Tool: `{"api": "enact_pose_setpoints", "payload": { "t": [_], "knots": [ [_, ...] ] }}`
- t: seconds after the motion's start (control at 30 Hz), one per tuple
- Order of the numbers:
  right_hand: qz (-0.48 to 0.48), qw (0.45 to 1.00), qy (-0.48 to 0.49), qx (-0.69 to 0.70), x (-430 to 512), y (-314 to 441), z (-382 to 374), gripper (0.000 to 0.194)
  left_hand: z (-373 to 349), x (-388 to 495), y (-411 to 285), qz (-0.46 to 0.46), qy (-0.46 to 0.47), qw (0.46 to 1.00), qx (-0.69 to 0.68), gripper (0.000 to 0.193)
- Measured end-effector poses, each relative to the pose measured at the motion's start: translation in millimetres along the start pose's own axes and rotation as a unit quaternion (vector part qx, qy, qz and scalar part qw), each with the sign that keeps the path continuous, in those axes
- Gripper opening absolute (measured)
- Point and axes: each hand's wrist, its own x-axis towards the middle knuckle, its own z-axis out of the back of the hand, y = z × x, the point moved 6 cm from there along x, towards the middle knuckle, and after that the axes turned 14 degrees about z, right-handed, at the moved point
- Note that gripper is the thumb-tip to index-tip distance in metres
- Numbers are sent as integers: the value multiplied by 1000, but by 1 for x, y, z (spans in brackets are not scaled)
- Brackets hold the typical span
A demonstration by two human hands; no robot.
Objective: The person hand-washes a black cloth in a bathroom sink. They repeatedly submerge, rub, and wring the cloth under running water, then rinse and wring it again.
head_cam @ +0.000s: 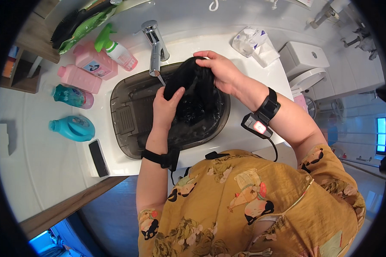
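Note:
Both hands hold up a wet black bundle [188, 75], cloth or hair, over a translucent dark plastic basin [126, 120] set in the white sink. My left hand [167, 104] grips its lower left edge, thumb on top. Its upper right part is between the thumb and fingers of my right hand [217, 69]. Water runs from the chrome faucet [155, 62] beside the bundle's left side. Dark, rippling water lies in the basin, and part of the bundle hangs down towards it. Some fingers of both hands are hidden behind the bundle.
Left of the basin stand pink bottles [80, 78], a green-topped spray bottle [120, 54], a teal bottle [72, 96], a blue jug [78, 128] and a phone [98, 158]. A tissue pack [249, 41] lies at the back right. A toilet [304, 61] stands beyond the counter.

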Motion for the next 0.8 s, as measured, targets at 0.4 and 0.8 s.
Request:
{"api": "enact_pose_setpoints", "payload": {
  "t": [0.4,0.8],
  "knots": [
    [69,533,360,-763,-47,-122,48,84,-42,-8,72,-6,46,772,634,122],
    [-13,488,334,-806,-1,-169,45,95,-60,53,77,37,74,705,705,134]
  ]
}}
